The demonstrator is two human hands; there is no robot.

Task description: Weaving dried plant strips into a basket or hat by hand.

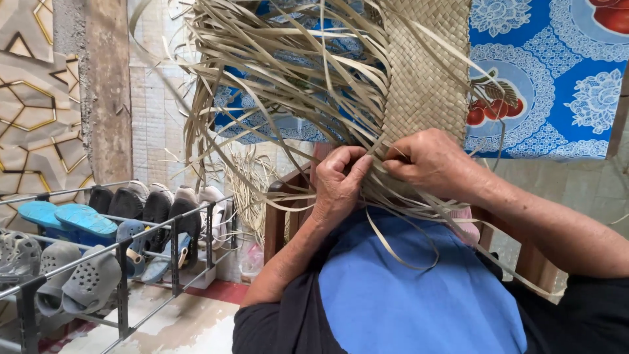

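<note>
A half-woven mat of pale dried leaf strips [422, 72] hangs in front of me, its plaited band on the right and many loose strips [275, 78] fanning out to the left. My left hand [339, 180] is closed on a bunch of loose strips at the lower edge of the weave. My right hand [432, 164] pinches strips beside it, right under the plaited band. More strip ends trail down over the blue cloth on my lap [413, 288].
A metal shoe rack [124, 262] with several sandals and clogs stands at the lower left. A blue patterned cloth [550, 78] hangs behind the mat. A wooden chair frame [278, 216] sits behind my left hand. The wall at left has a geometric pattern.
</note>
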